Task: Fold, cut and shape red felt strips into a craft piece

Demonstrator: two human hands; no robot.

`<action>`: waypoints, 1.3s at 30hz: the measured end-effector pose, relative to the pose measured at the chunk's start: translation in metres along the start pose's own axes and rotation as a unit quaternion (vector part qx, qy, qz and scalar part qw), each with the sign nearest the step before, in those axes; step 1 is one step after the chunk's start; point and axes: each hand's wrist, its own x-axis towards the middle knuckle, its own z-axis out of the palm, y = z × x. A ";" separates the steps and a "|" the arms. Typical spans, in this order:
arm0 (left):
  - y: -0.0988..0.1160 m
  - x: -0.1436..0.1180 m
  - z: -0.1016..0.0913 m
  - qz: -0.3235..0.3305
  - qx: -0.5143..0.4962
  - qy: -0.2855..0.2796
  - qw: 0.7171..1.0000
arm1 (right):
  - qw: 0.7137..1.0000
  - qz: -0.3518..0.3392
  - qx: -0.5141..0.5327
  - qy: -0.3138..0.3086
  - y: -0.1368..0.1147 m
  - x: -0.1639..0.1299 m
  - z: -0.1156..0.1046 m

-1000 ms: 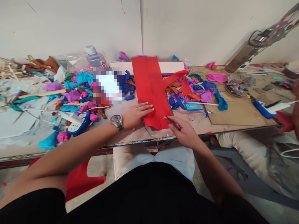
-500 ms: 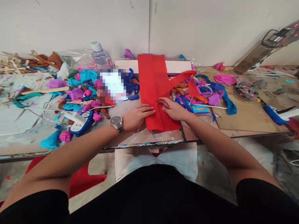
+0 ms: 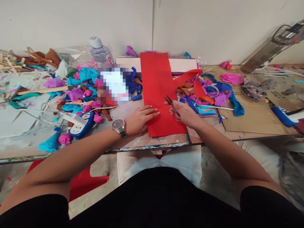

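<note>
A long red sheet (image 3: pixel 157 82), crepe paper or cloth, lies lengthwise away from me on the table. My left hand (image 3: pixel 141 118) rests flat on its left edge, fingers stretched out and touching it. Over the right part of the sheet, my right hand (image 3: pixel 184 114) is closed round small dark scissors (image 3: pixel 169 100). Their blades are slightly parted and point up and left, and the handles are mostly hidden in my fingers. A narrow red strip (image 3: pixel 187 78) curls out to the right, close to the sheet's right edge.
Left of the sheet are crumpled coloured pieces (image 3: pixel 78 95), a blue-white power strip (image 3: pixel 82 125) with cables and a plastic bottle (image 3: pixel 101 52). Blue and purple scraps (image 3: pixel 220 95), a roll of tape (image 3: pixel 212 91) and cardboard (image 3: pixel 247 122) lie to the right. A wall (image 3: pixel 201 28) stands behind.
My right hand has shifted a little right with the scissors, whose blades now show parted. The near end of the red sheet lies flatter. My left hand stays in place.
</note>
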 end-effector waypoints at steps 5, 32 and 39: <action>0.001 -0.002 0.006 0.014 -0.011 0.000 1.000 | 0.953 0.098 0.286 -0.017 -0.016 -0.060 0.015; 0.018 0.001 -0.007 0.145 0.001 0.084 0.986 | 0.891 0.211 0.393 -0.081 0.041 -0.155 0.070; 0.019 0.002 -0.012 0.180 -0.003 0.095 0.979 | 0.889 0.208 0.406 -0.033 0.036 -0.151 0.075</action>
